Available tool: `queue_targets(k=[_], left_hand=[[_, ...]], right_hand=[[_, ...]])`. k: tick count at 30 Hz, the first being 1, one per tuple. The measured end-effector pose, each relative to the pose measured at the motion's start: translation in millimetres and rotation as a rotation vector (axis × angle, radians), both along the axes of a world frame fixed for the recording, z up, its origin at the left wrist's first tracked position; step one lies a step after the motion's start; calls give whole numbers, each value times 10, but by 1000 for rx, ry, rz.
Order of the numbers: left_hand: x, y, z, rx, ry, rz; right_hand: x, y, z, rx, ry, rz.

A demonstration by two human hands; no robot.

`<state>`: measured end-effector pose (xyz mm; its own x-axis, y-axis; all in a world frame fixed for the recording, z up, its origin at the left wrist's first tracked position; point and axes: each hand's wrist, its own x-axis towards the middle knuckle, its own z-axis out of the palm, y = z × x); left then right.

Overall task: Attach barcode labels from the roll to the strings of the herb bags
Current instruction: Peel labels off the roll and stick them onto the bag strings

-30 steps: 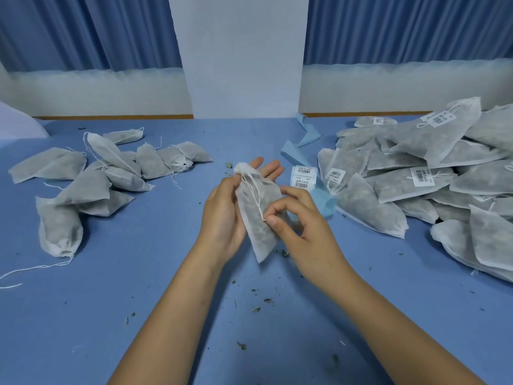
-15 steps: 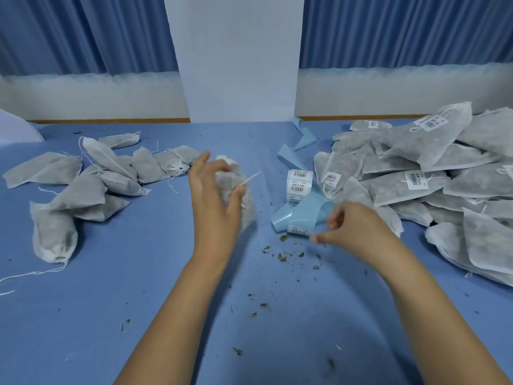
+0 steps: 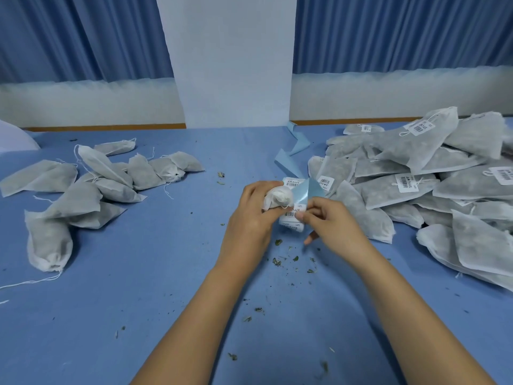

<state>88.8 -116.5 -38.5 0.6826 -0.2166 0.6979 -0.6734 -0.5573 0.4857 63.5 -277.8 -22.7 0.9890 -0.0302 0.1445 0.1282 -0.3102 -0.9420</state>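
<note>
Blue curtains, white pillar, blue table

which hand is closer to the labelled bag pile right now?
Right. The right hand, pinching at the label roll, sits just beside the labelled bag pile; the left hand grips a herb bag left of the roll.

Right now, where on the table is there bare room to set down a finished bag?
Bare table lies between the unlabelled pile and the left hand, and along the near edge left of the forearms. The far centre below the white wall panel is open too. Crowded: the right side, under the labelled pile.
</note>
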Motion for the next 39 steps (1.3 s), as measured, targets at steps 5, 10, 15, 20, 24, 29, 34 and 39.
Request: queue_targets(k=[5, 10, 15, 20, 24, 29, 34, 39], left_hand=[[9, -6, -46, 89, -21, 7], [-29, 44, -44, 173, -146, -39], [-44, 85, -55, 167, -169, -40], [-63, 88, -56, -59, 19, -3], [-80, 220, 56, -500, 108, 149], [-148, 222, 60, -480, -6, 106], [-143, 188, 46, -246, -234, 78], [-122, 156, 27, -39, -378, 33]], right_hand=[[-41, 5, 32, 318, 54, 50], [-74, 22, 23, 267, 53, 56], [-61, 61, 26, 328, 36, 36], [-52, 39, 39, 238, 27, 1], [30, -87, -16, 46, -41, -389], [-46, -9, -59, -423, -214, -562], [-183, 239, 84, 126, -170, -95], [-236, 295, 122, 300, -80, 31]])
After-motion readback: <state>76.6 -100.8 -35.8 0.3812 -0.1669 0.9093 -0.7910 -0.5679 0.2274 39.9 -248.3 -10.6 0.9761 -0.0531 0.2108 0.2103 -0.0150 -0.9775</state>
